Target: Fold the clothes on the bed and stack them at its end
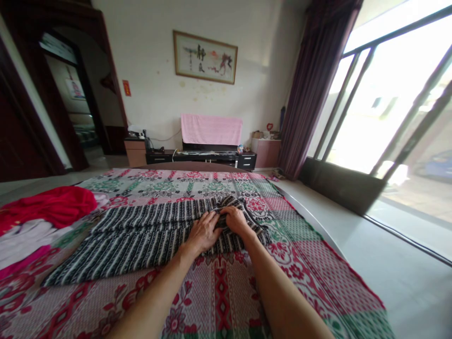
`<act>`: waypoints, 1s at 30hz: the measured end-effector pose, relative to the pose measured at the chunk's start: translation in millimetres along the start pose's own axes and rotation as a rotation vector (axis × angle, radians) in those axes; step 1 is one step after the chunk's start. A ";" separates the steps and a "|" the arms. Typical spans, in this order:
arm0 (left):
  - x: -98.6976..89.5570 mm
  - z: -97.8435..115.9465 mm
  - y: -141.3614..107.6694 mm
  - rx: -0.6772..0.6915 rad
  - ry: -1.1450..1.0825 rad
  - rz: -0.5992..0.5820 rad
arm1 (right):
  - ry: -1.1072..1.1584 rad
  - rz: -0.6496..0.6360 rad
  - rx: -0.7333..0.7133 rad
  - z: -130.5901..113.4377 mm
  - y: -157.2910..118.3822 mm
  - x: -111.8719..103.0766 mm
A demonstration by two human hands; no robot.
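Note:
A black and white striped garment point(141, 235) lies stretched out across the patterned bed cover point(222, 287), its right end bunched and folded over. On the garment, near that bunched part, rests my left hand point(205, 231), palm down with fingers spread. Just to its right, my right hand point(236, 219) has its fingers curled down onto the gathered cloth, pinching it. The two hands are close together, and the fingertips of the right hand are partly hidden in the fabric.
Red clothing point(52, 207) and a pale cloth point(28, 240) lie heaped at the bed's left. Past the far edge stands a low black cabinet point(247, 161) below a pink cloth point(212, 129). A dark curtain point(310, 84) and large windows are at the right.

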State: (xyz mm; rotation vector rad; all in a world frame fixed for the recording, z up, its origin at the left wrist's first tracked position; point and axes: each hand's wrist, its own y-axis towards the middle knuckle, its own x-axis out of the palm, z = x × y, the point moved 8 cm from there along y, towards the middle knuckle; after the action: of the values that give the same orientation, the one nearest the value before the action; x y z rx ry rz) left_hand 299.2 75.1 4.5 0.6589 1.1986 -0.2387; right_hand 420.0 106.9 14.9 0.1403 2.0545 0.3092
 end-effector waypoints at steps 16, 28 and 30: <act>-1.6 -2.0 -5.8 0.022 -0.104 0.121 | 0.026 0.337 0.309 36.8 13.5 -55.5; -3.3 0.1 -4.1 0.030 -0.102 0.087 | 0.002 0.128 0.289 39.1 0.1 -29.3; -3.4 0.3 -4.4 0.026 -0.099 0.083 | -0.015 0.108 0.375 47.0 3.6 -30.3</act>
State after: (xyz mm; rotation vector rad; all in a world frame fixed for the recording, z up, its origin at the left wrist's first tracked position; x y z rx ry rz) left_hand 296.0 70.9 6.1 0.7103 1.0722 -0.2149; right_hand 475.7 110.9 20.1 0.4817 2.0757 -0.0156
